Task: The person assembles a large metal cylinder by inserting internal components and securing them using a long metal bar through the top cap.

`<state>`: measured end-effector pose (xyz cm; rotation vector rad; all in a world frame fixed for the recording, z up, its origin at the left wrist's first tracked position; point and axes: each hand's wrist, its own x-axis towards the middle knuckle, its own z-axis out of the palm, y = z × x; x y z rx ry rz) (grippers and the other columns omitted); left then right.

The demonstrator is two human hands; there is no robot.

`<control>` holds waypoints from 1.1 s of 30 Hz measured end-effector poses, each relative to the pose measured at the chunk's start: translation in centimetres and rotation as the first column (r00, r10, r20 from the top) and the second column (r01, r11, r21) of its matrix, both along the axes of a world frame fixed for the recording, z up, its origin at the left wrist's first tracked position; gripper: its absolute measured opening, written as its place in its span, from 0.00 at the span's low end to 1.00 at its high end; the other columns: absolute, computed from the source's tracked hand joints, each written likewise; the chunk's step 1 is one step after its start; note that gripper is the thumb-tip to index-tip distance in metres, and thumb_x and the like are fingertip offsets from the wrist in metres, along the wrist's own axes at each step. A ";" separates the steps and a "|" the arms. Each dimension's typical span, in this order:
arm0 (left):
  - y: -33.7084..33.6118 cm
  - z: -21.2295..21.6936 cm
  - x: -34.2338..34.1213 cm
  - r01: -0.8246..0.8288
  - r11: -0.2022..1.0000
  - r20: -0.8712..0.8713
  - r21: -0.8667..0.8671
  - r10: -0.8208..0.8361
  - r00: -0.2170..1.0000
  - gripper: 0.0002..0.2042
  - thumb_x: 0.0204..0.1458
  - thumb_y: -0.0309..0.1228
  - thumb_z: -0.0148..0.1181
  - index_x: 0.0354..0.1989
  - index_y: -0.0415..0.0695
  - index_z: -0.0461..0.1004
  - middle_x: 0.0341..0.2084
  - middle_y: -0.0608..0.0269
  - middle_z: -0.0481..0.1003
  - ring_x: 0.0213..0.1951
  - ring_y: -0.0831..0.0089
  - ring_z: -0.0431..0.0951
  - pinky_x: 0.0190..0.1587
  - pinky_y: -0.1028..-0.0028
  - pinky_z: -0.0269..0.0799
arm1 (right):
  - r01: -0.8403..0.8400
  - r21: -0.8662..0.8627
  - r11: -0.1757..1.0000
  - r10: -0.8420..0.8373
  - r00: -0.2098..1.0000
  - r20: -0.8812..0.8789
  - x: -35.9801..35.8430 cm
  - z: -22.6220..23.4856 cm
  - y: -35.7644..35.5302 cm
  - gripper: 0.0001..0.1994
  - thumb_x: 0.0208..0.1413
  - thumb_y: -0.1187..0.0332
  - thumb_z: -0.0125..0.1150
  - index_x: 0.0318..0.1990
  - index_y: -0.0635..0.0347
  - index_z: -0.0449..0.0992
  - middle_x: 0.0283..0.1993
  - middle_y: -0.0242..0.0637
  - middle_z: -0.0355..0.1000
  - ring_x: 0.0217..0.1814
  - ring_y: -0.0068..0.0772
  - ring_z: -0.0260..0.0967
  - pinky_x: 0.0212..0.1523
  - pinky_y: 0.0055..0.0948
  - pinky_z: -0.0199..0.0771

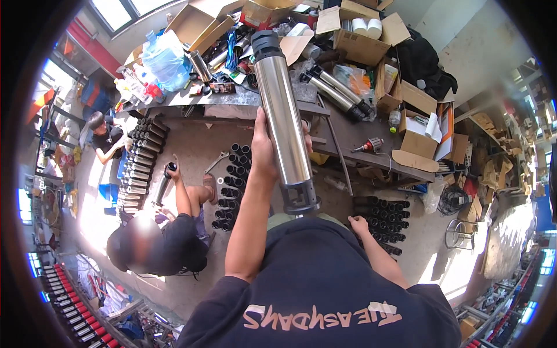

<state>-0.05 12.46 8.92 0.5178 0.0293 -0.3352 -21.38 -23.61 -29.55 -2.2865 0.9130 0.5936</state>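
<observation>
A long shiny steel submersible pump body (pixel 284 116) stands almost upright in front of my chest. Its top end is a black cap, and a dark open bracket with a round flange forms the lower end. My left hand (pixel 266 151) is closed round the middle of the barrel, its fingertips showing on the far side. Low on the right, my right hand (pixel 358 225) hangs beside my body with curled fingers; I see nothing in it. Closest to that hand are rows of black cylindrical parts (pixel 386 220) on the floor.
Ahead is a cluttered workbench (pixel 362 136) with steel cylinders (pixel 336 93), cardboard boxes (pixel 362 52) and a red-and-silver motor part (pixel 371 145). A seated co-worker (pixel 159 243) at left holds a similar cylinder; another person (pixel 107 139) sits farther off. More black parts (pixel 233 185) stand between us.
</observation>
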 end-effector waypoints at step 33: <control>6.6 -51.0 -18.5 0.404 -0.534 -0.617 0.743 -0.311 0.723 0.18 0.49 0.34 0.68 0.44 0.39 0.74 0.32 0.46 0.80 0.36 0.53 0.83 0.42 0.61 0.77 | 0.619 -0.224 0.753 -0.641 0.766 -0.039 -3.7 -28.9 -5.9 0.31 0.43 0.54 0.74 0.51 0.57 0.66 0.50 0.57 0.69 0.53 0.63 0.70 0.53 0.51 0.73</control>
